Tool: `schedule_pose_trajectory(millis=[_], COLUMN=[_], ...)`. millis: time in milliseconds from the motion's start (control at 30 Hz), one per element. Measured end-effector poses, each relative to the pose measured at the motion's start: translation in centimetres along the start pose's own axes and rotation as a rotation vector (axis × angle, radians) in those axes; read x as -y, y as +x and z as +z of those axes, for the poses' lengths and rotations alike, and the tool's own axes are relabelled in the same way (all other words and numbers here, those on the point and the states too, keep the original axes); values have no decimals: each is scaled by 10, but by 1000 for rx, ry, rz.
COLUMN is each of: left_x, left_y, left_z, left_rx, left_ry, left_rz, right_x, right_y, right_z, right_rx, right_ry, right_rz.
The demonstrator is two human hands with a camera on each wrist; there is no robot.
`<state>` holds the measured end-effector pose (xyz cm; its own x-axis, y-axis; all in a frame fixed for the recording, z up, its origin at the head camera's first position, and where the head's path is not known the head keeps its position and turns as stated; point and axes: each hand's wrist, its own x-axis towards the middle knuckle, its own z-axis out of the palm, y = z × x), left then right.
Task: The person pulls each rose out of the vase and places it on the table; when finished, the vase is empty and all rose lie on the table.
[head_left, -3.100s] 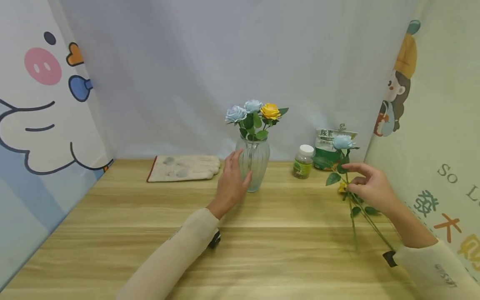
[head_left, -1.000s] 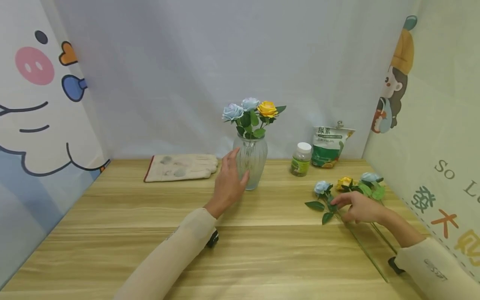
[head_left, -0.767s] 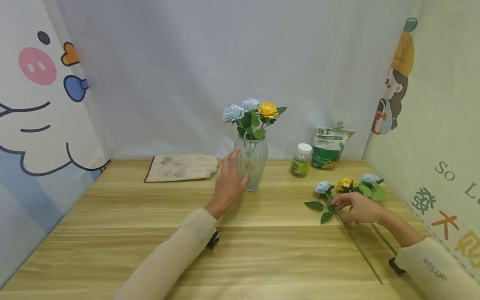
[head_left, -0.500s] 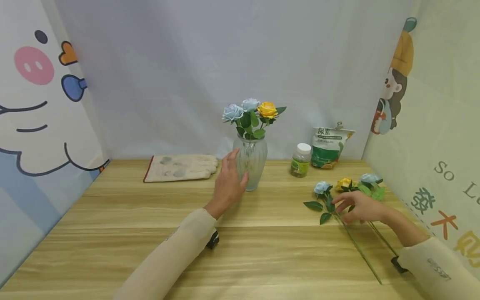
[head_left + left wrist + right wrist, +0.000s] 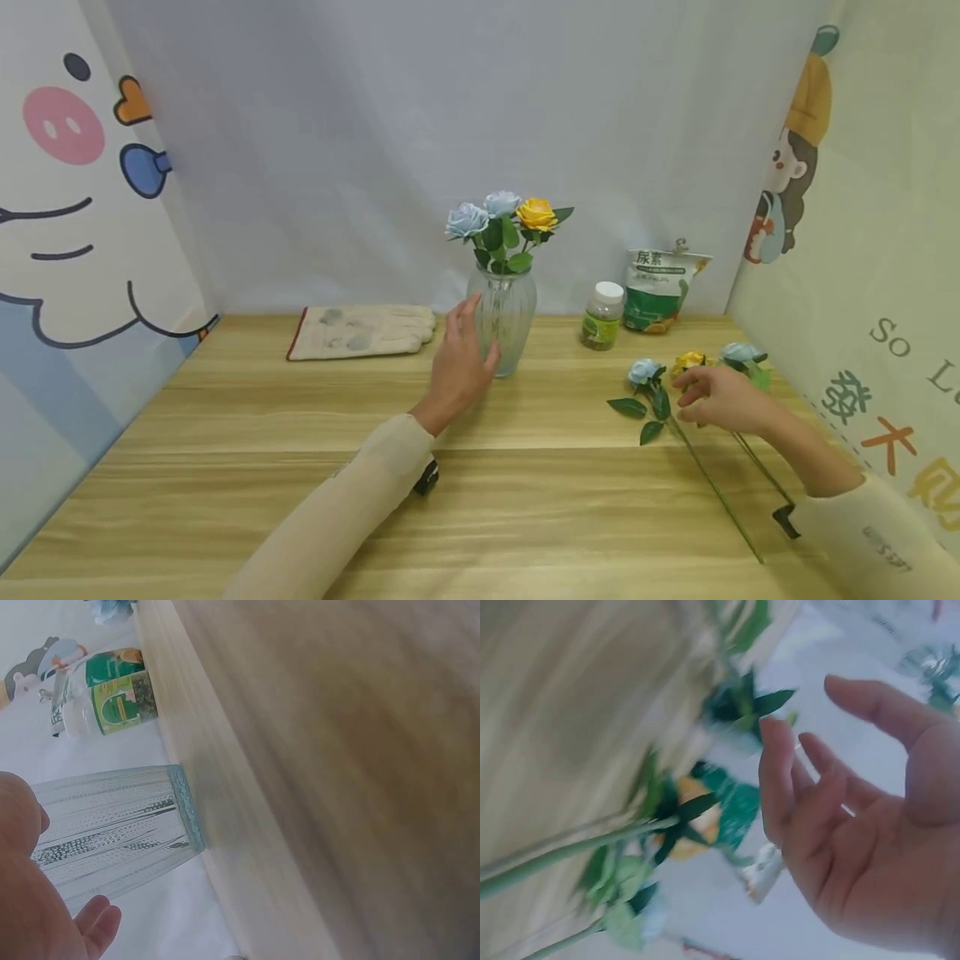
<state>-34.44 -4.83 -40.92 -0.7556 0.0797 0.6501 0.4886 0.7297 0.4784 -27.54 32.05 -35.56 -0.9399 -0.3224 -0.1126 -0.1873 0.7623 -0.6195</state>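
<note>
Two light blue roses and one yellow rose (image 5: 537, 214) stand in a ribbed glass vase (image 5: 514, 321). My left hand (image 5: 459, 367) lies against the vase's left side, fingers and thumb spread and slightly bent; in the left wrist view the glass vase (image 5: 127, 825) shows beside the palm. On the table at the right lie a blue rose (image 5: 643, 372), a yellow rose (image 5: 687, 361) and another blue rose (image 5: 741, 352). Over their stems hovers my right hand (image 5: 723, 402), its fingers loosely bent. The right wrist view shows nothing in the right hand (image 5: 862, 840).
Behind the loose roses stand a white-capped jar (image 5: 602, 317) and a green-and-white pouch (image 5: 657, 292) with a clip. A pale work glove (image 5: 360, 332) lies at the back left. Printed cloths surround the wooden table (image 5: 300, 450).
Earlier my right hand held a blue rose upright; that rose now lies on the table. The right hand has let go and lifted slightly. My left hand stays at the vase.
</note>
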Motion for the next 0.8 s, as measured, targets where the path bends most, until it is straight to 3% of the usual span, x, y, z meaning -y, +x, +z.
schedule_pose_trajectory(millis=[167,267,533,800], left_x=[1,2,2,1], left_y=[1,0,0,-2], left_z=[-1,0,2,2], left_rx=[6,14,6,21], left_ry=[10,21,20,44], left_rz=[2,3,5,8], right_x=[19,28,49,66], right_y=[2,2,-2,-3], right_z=[5,9,17,25], right_rx=[-153,-205,-186,-223], right_ry=[-78,-48,83,95], right_rz=[-41,-69,-114,-174])
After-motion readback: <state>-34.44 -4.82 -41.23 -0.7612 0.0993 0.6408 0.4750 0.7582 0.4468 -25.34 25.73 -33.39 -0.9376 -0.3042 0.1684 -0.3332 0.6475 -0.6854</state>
